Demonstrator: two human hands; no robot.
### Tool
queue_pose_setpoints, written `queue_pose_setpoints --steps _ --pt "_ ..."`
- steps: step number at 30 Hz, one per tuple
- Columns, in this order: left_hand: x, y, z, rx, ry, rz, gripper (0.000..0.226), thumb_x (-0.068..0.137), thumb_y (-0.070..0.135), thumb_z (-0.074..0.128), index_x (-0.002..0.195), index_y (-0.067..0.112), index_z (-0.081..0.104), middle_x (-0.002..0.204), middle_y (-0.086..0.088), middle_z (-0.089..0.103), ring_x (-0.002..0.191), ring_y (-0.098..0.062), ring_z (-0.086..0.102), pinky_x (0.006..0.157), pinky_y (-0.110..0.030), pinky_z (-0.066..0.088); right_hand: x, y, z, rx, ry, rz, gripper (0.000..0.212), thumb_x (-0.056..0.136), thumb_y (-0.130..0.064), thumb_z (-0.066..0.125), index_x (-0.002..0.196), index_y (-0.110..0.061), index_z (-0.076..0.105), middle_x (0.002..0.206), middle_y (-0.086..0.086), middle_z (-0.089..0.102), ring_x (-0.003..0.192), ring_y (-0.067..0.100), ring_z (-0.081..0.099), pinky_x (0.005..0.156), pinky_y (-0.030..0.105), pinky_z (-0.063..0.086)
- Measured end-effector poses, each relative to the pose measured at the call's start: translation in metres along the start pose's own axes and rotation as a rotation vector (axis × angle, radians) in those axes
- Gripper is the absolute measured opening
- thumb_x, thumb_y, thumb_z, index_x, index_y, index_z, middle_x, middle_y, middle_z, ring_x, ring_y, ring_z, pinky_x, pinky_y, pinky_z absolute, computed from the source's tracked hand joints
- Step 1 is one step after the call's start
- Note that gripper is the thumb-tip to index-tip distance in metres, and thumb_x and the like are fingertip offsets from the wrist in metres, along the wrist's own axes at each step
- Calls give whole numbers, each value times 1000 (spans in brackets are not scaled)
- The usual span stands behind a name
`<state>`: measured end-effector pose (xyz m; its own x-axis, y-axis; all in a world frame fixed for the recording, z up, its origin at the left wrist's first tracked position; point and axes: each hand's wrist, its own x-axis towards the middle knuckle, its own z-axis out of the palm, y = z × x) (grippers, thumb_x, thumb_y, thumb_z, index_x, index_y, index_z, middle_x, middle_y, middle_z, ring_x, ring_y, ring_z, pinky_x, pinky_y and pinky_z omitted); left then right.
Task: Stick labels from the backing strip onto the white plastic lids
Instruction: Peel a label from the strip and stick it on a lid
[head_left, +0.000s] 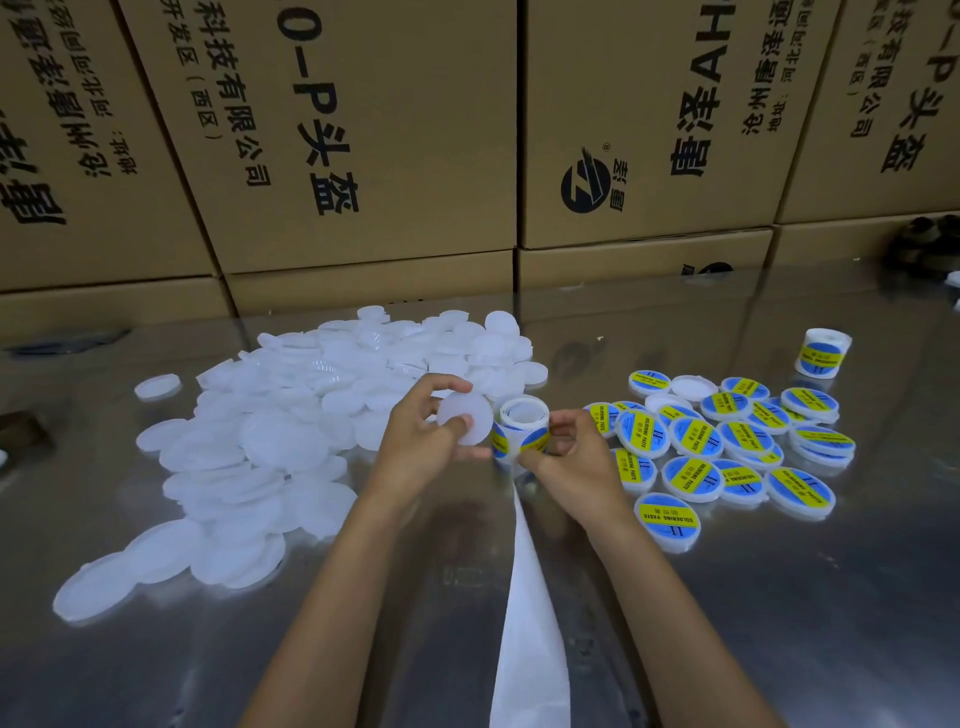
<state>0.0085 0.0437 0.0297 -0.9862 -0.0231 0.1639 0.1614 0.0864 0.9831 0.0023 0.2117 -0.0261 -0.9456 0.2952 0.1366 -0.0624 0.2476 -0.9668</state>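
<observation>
Lid (464, 418) in left hand (415, 441), label roll (522, 428) in right hand (569, 457).

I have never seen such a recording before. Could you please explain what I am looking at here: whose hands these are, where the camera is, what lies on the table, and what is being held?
There is no machine here. A person works with bare hands, and the one camera sits on their head, looking forward and down, so you see their own arms.

The left hand holds one plain white lid. The right hand holds a roll of labels, blue and yellow. A white backing strip trails from it toward the camera.

On the shiny metal table, a pile of plain lids lies to the left. To the right lie the labelled lids, and behind them stands a second roll. Cardboard boxes stand at the back.
</observation>
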Motion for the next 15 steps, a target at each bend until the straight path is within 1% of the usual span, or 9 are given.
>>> queue_pose_setpoints --steps 2,3,5,8,10,12,13,14,15 --pt "-1 0 7 -27 -3 2 37 92 -8 58 109 24 64 117 -24 52 102 -38 67 70 -41 64 -2 0 2 -47 6 -8 43 71 -18 82 97 -28 49 98 -3 65 86 9 63 77 29 53" --pt "-1 -1 9 -20 -2 5 40 92 -8 58 113 26 62 117 -24 51 105 -38 65 74 -44 64 -3 0 3 -65 9 -14 44 71 -20 83 97 -26 48 96 -3 64 85 11 63 78 32 53" --pt "0 -2 12 -15 -2 34 43 93 -8 56 115 28 61 120 -21 50 110 -36 63 76 -42 64 -5 -1 4 -90 13 -36 43 72 -23 83 96 -25 47 92 -4 63 82 8 61 75 31 52" --pt "1 -4 12 27 -10 146 44 92 -13 47 106 24 67 122 -5 58 115 -32 61 77 -37 63 -8 -3 5 -105 16 -73 38 75 -23 82 90 -28 47 87 -10 61 78 2 58 69 25 47" --pt "-1 -6 14 111 1 208 43 91 -13 45 98 21 70 115 3 64 116 -21 61 86 -38 60 -9 -4 5 -126 21 -104 35 75 -22 81 87 -28 48 87 -10 61 80 6 58 69 25 47" --pt "-4 -9 17 241 25 261 37 88 -9 51 94 23 71 110 9 66 110 -5 60 91 -25 54 -10 -5 5 -152 21 -138 33 76 -20 81 87 -27 51 90 -9 60 80 6 58 70 24 47" --pt "-5 -10 19 288 31 298 33 87 -5 56 93 24 71 108 11 66 108 0 59 89 -17 50 -11 -6 5 -157 22 -155 32 76 -19 80 88 -27 52 90 -9 59 78 3 56 69 20 46" --pt "-5 -12 20 301 25 334 29 86 -2 62 93 25 70 107 12 65 106 2 59 86 -12 48 -11 -7 5 -157 23 -171 30 77 -18 80 89 -26 54 89 -9 57 74 0 55 66 16 44" --pt "-5 -14 22 296 11 360 25 86 2 68 93 25 70 106 11 65 106 1 60 83 -11 49 -12 -7 5 -150 26 -187 29 77 -17 80 89 -25 55 84 -11 56 69 -2 54 63 11 41"
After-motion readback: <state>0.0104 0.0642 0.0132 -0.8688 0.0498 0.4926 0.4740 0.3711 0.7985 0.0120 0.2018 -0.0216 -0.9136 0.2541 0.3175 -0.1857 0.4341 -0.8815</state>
